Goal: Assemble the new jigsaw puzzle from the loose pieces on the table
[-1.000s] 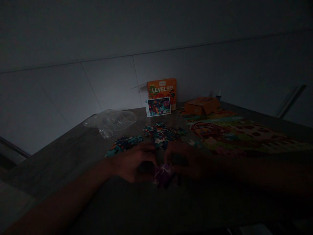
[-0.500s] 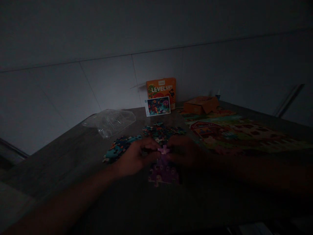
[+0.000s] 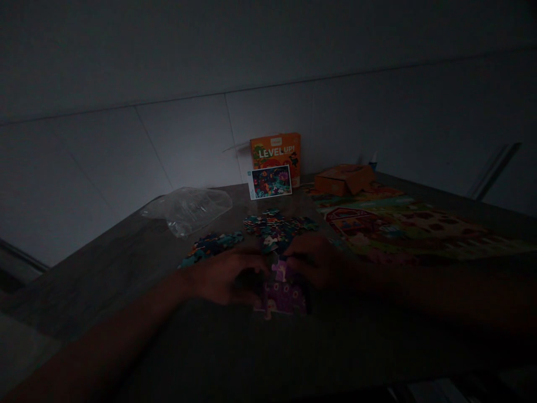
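Note:
The scene is dim. Purple jigsaw pieces (image 3: 285, 298), joined into a small section with ring-like marks, lie on the grey table in front of me. Just above them is a loose purple puzzle piece (image 3: 280, 270), pinched at its right side by the fingers of my right hand (image 3: 316, 262). My left hand (image 3: 226, 277) rests to the left with thumb and fingers apart. Its thumb tip is at the left edge of the joined section, and its fingertips are near the loose piece. Whether they touch it I cannot tell.
Piles of loose puzzle pieces (image 3: 274, 226) and darker teal pieces (image 3: 210, 246) lie beyond my hands. A picture card (image 3: 271, 182) leans on an orange box (image 3: 276, 146). A clear plastic bag (image 3: 193, 207) is left, an assembled farm puzzle (image 3: 403, 229) and another orange box (image 3: 344, 179) right.
My left hand has let go of the loose purple piece and moved down and left, its thumb now beside the joined section. The piece has turned and come slightly closer to that section.

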Demonstrator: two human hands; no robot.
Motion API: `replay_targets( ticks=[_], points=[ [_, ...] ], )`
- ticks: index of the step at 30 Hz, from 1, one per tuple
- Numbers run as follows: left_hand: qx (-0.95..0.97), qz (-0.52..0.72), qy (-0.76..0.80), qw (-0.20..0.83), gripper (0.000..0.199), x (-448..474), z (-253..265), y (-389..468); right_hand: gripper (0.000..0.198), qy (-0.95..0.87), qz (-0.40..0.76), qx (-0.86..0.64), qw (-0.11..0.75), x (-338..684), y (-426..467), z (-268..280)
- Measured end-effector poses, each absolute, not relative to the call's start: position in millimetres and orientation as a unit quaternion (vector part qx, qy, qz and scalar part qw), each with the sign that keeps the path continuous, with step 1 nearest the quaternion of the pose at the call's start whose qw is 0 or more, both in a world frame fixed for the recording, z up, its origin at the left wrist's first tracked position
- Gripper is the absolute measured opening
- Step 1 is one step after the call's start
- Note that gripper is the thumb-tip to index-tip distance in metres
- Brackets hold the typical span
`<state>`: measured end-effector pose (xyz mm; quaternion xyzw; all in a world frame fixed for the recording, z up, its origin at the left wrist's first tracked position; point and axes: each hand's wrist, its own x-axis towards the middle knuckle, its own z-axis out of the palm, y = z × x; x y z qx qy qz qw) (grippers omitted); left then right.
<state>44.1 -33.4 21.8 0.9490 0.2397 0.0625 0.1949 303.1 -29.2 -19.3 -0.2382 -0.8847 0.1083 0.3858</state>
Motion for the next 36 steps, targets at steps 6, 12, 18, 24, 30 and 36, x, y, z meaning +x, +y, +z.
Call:
replay_targets(
  ticks=[6, 12, 18, 24, 30, 36],
  points=[
    [0.954, 0.061, 0.216, 0.201, 0.030, 47.1, 21.0, -34.8, 0.018, -0.899, 0.120, -0.214, 0.362, 301.9, -29.4, -20.5],
    [0.934, 0.099, 0.313, 0.138, 0.059, 56.3, 14.8, -40.7, 0.017, -0.887, 0.144, -0.245, 0.363, 299.8, -26.0, -18.2],
    [0.937, 0.125, 0.305, 0.117, 0.062, 68.7, 9.3, -46.5, 0.017, -0.888, 0.148, -0.251, 0.355, 298.6, -23.9, -21.3],
    [0.937, 0.120, 0.309, 0.108, 0.064, 68.2, 8.4, -46.0, 0.017, -0.890, 0.152, -0.269, 0.335, 299.1, -24.1, -19.8],
    [0.938, 0.126, 0.303, 0.116, 0.064, 68.2, 8.9, -46.1, 0.019, -0.891, 0.159, -0.271, 0.327, 299.4, -23.9, -21.2],
    [0.937, 0.138, 0.293, 0.130, 0.064, 68.5, 9.4, -46.9, 0.016, -0.889, 0.134, -0.258, 0.353, 299.5, -25.6, -20.9]
  ],
)
